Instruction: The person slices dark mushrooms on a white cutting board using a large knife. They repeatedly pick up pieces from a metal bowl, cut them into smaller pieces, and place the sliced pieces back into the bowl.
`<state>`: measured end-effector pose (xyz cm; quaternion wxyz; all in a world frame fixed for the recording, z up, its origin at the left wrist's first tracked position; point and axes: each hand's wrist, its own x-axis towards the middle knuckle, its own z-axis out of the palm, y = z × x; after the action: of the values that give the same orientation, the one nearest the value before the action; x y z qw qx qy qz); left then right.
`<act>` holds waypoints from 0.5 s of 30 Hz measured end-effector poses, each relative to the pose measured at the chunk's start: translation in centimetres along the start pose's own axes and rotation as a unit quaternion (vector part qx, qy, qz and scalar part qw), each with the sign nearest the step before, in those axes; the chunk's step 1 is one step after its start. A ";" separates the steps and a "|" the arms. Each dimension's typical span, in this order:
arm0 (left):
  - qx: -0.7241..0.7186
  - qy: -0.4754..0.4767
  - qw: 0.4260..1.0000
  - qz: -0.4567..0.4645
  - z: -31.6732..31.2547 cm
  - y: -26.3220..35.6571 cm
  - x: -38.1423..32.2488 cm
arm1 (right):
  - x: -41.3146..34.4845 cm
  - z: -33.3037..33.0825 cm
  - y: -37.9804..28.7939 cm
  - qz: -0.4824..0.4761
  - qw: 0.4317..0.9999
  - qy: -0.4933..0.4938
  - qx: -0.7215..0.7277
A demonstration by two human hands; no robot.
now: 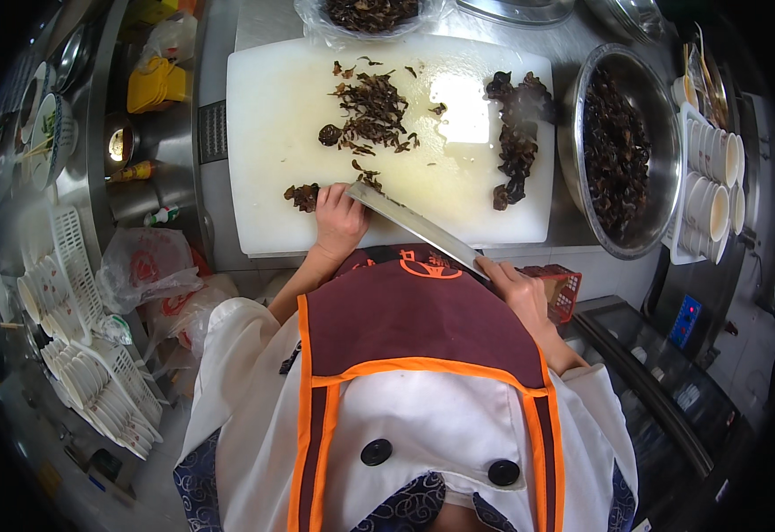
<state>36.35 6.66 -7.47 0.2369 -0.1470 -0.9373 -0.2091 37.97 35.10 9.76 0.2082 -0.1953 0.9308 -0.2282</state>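
Observation:
My right hand (515,286) grips the handle end of a broad kitchen knife (420,226), just past the near edge of a white cutting board (267,133). The blade slants up and left, its tip beside the fingers of my left hand (341,214). Those fingers are curled down on a small clump of dark wood ear fungus (303,197), part of which sticks out to their left. A few cut strips (367,176) lie just beyond the blade. Farther up the board is a pile of shredded fungus (375,110). Whole wet pieces (519,143) form a long row at the right.
A large steel bowl (668,199) of fungus stands right of the board. Behind the board, a plastic-lined container (314,14) holds more. Stacked white cups (706,203) fill a rack at far right. Yellow containers (156,85) and plastic bags (151,263) are at left.

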 end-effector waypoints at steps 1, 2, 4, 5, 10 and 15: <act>-0.005 -0.001 1.000 -0.002 0.0 0.0 0.0 | 0.0 0.1 0.0 0.003 1.000 -0.004 -0.004; -0.010 -0.002 1.000 -0.003 0.0 0.0 0.0 | -0.1 0.2 0.1 0.004 1.000 -0.004 -0.008; -0.014 -0.004 1.000 -0.004 0.0 0.0 0.0 | -0.1 0.4 0.1 0.005 1.000 -0.003 -0.011; -0.014 -0.004 1.000 -0.003 0.1 0.0 0.0 | -0.1 0.5 0.1 0.002 1.000 0.003 -0.012; -0.029 -0.012 1.000 0.002 0.1 -0.1 -0.1 | 0.0 1.0 0.2 0.002 0.999 0.004 -0.041; -0.029 -0.017 0.999 0.005 0.0 -0.1 -0.1 | -0.2 1.2 0.3 -0.010 0.998 0.004 -0.066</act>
<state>36.37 6.52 -7.57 0.2172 -0.1617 -0.9341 -0.2326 38.66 35.05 8.68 0.1891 -0.2167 0.9427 -0.1692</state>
